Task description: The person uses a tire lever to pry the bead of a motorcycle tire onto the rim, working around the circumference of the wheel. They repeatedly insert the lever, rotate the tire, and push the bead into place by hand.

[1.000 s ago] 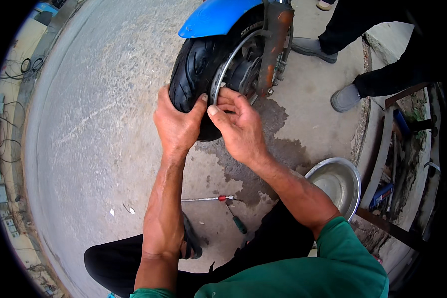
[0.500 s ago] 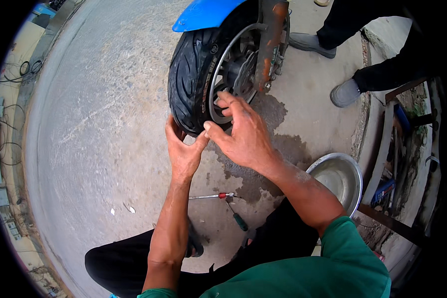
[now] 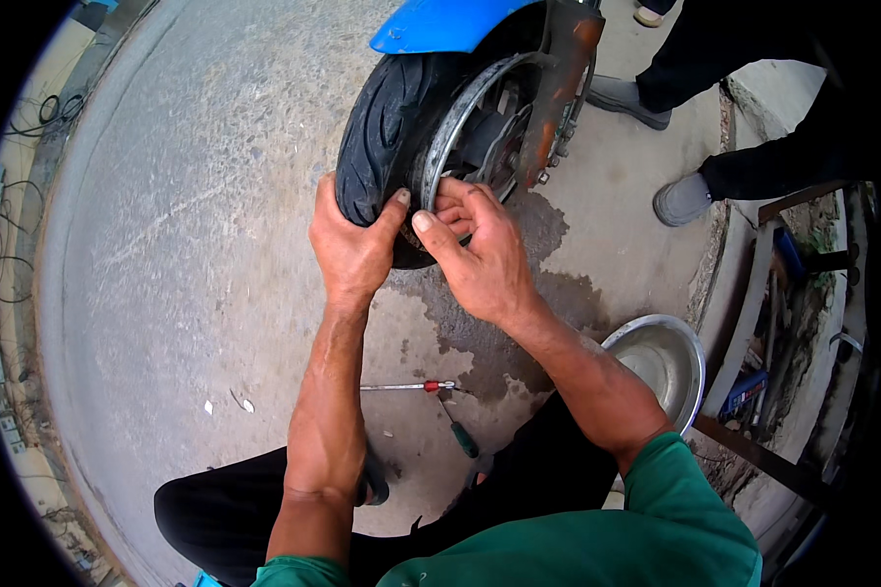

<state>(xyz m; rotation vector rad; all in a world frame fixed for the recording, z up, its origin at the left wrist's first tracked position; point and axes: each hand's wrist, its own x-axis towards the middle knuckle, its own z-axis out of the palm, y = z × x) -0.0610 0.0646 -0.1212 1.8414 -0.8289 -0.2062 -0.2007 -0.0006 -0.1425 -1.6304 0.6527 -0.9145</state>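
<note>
A black treaded tyre (image 3: 373, 127) sits on a silver wheel rim (image 3: 447, 130) under a blue mudguard (image 3: 450, 24). My left hand (image 3: 350, 247) is closed round the tyre's near part, its thumb on the sidewall and its fingers hidden behind the tread. A dark gap shows between tyre and rim at this spot. My right hand (image 3: 482, 249) grips the rim's lower edge, thumb on the near side and fingers curled inside the wheel. Beyond it, a rusty fork leg (image 3: 554, 93) runs down to the axle.
A long metal tool with a red collar (image 3: 431, 385) and a green-handled screwdriver (image 3: 465, 440) lie on the concrete. A metal basin (image 3: 690, 362) stands to the right, near a wet patch (image 3: 489, 342). Another person's grey shoes (image 3: 682, 199) are at the far right.
My left hand has shifted up and left on the tyre, whose sidewall now stands apart from the rim. My right thumb has moved from the tyre's edge to the rim.
</note>
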